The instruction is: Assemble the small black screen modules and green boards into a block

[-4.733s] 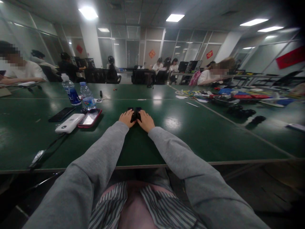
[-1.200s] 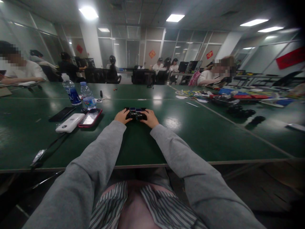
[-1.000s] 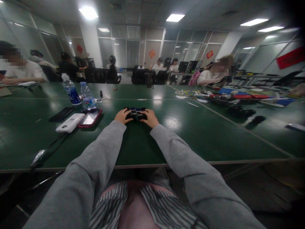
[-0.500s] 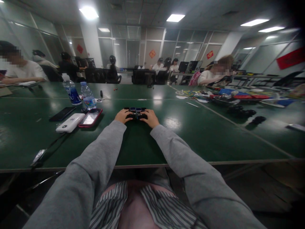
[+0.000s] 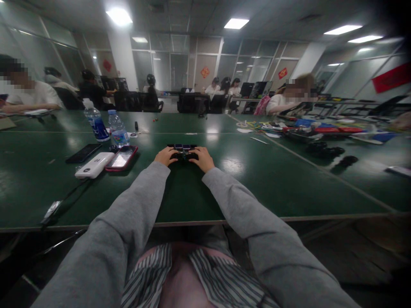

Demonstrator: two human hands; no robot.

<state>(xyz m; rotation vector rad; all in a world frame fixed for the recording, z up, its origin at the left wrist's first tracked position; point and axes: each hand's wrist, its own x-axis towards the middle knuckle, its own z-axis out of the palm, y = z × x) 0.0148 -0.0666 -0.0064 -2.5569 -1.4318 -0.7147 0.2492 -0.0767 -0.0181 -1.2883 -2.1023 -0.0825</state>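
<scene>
Head view: left hand [image 5: 165, 156] and right hand [image 5: 203, 159] each curled round one end of small black device [image 5: 183, 151], resting mid green table [image 5: 257, 179]. Red-cased phone [image 5: 121, 158] and white power bank [image 5: 94, 165] lie left of it.

Green tables [image 5: 289, 179], glass partition walls [image 5: 167, 64], bright ceiling light panels [image 5: 236, 23], dark office chairs [image 5: 192, 103].

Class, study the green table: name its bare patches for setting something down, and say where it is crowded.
Bare: the table right of the right hand, up to the seam; also beyond the small black device. Crowded: left of the left hand, where a red-cased phone, power bank and bottles sit, and the far-right clutter.
</scene>
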